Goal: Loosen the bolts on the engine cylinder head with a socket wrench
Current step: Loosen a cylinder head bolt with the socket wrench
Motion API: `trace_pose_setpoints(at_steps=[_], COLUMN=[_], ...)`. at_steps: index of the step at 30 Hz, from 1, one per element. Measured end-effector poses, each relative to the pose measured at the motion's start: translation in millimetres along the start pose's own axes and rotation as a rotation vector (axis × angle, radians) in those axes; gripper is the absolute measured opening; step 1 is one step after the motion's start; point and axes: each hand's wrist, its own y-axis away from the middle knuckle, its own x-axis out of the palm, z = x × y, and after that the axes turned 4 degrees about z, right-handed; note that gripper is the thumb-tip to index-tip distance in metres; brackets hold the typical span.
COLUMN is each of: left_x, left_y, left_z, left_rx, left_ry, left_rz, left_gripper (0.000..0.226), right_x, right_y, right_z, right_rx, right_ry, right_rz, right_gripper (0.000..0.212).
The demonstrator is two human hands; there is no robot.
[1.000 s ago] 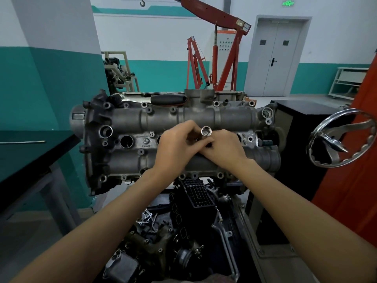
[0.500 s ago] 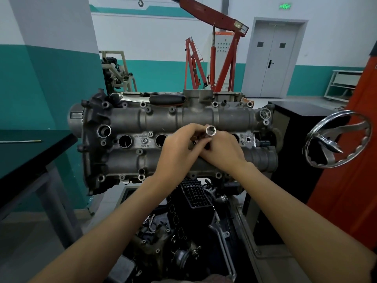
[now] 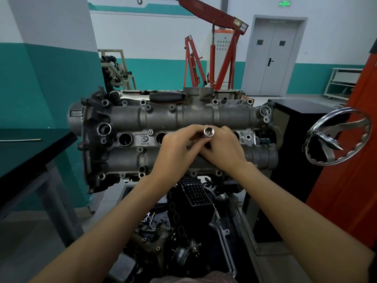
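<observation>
The grey engine cylinder head [image 3: 142,119] faces me on its stand, with bolt holes and round bores along its middle. Both hands meet at its centre. My left hand [image 3: 175,148] and my right hand [image 3: 222,148] pinch a shiny silver socket [image 3: 208,132] whose open end points toward me. What the socket's far end sits on is hidden by my fingers. A wrench with a black handle [image 3: 167,97] lies along the top edge of the head.
A dark workbench [image 3: 30,156] stands at the left with a thin rod [image 3: 20,140] on it. A chrome handwheel [image 3: 336,135] sticks out at the right beside an orange panel [image 3: 357,160]. A red engine crane [image 3: 214,48] stands behind. Engine parts [image 3: 183,231] sit below.
The socket and both hands have shifted slightly rightward along the head. The grip on the socket stays the same.
</observation>
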Motion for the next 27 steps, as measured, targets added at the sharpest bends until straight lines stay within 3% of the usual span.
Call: trace_pose_setpoints(at_steps=[2, 6, 9, 12, 17, 20, 23, 27], left_x=[-1, 0, 2, 6, 5, -2, -7, -6], left_y=[-4, -13, -13, -1, -3, -12, -22, -18], left_z=[-1, -3, -4, -5, -9, -11, -12, -15], left_rx=[-0.040, -0.093, -0.106, -0.034, -0.103, -0.145, -0.141, -0.110], left_ry=[-0.037, -0.176, -0.097, -0.081, -0.065, -0.230, -0.423, -0.184], left_rz=[-0.028, -0.029, 0.041, 0.073, -0.018, 0.002, 0.101, 0.169], left_gripper=[0.011, 0.032, 0.020, 0.028, 0.013, 0.024, 0.036, 0.034], right_x=[3, 3, -3, -2, -1, 2, 2, 0], right_y=[-1, 1, 1, 2, 0, -1, 0, 2], right_z=[-4, -2, 2, 4, 1, -4, -3, -3], right_rx=[0.016, -0.008, -0.044, -0.066, -0.027, -0.008, 0.033, 0.043], right_ry=[0.023, 0.018, -0.003, 0.036, 0.068, 0.092, -0.053, -0.110], right_rz=[0.011, -0.061, -0.106, -0.082, 0.014, 0.036, 0.022, 0.002], right_gripper=[0.027, 0.023, 0.022, 0.014, 0.026, 0.033, 0.037, 0.041])
